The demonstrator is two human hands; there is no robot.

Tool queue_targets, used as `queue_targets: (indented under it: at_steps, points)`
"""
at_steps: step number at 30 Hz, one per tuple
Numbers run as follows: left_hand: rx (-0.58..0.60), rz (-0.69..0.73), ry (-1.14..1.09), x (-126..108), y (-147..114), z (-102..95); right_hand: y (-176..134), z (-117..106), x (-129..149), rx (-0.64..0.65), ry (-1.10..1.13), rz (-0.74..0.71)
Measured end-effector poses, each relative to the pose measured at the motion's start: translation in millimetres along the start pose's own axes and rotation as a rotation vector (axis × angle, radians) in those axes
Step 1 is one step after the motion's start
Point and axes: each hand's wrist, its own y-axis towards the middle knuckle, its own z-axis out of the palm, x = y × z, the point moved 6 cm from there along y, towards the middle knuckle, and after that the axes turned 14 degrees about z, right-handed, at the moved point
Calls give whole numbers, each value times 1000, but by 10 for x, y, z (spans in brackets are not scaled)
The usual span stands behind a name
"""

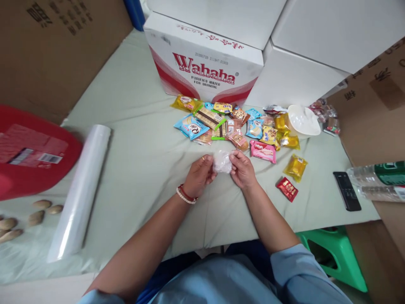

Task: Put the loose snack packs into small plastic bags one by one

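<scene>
Between my hands is a small bundle of crinkled clear plastic (222, 161), lifted in front of a pile of snacks. My left hand (199, 174) pinches its left side; a beaded bracelet circles that wrist. On the other side, the thumb and fingers of my right hand (242, 169) grip its right edge. What the plastic contains, if anything, I cannot make out. Just beyond lie wrapped snacks, among them a pink wafer packet (263, 151), a blue packet (191, 126) and a bagged round pastry (238, 139).
A Wahaha water carton (205, 63) and white boxes stand behind the snacks. At right are a white bowl (305, 120), a red packet (287, 188), a black phone (346, 191) and plastic bottles (376, 174). A plastic film roll (80, 192) and a red container (34, 152) occupy the left.
</scene>
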Motion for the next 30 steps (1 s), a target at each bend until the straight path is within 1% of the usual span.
queue_targets:
  at_steps: [3,5,6,7,9,10,11,13,15,17,18,20,22,23,25,26,28,30]
  points:
    - [-36,23,-3,-6,5,-20,18,18,-41,22,-80,8]
    - [-35,43,7,2,17,-32,28,5,-54,-1,-160,-44]
    - [-34,55,19,7,23,-40,19,-15,-40,-45,-216,-111]
    - [-39,73,39,10,28,-50,-6,-41,-10,-117,-284,-204]
    - [-58,130,105,-1,31,-73,-106,-83,62,-296,-422,-404]
    - [-71,161,140,-10,29,-81,-159,-77,82,-350,-482,-470]
    - [-79,189,167,-19,25,-86,-199,-50,88,-358,-533,-505]
    - [-75,228,188,-28,16,-79,-235,57,63,-265,-636,-508]
    - [-54,243,180,-20,18,-68,-235,156,22,-162,-736,-474]
    - [-67,251,151,-8,33,-87,-196,140,6,-159,-722,-410]
    - [-93,260,127,-8,45,-110,-165,87,11,-179,-652,-365]
    - [-167,295,58,-27,73,-176,-98,-64,37,-220,-432,-272]
    - [-226,316,-25,-56,98,-239,-42,-197,79,-226,-237,-201]
    - [-246,310,-64,-65,108,-266,-20,-239,101,-211,-175,-175]
    - [-273,284,-106,-81,120,-309,11,-280,131,-176,-127,-137]
    - [-282,269,-104,-88,120,-325,16,-290,138,-172,-137,-134]
    - [-291,241,-65,-94,116,-345,-5,-308,154,-225,-202,-186]
    - [-289,218,-16,-94,109,-348,-89,-307,211,-332,-334,-348]
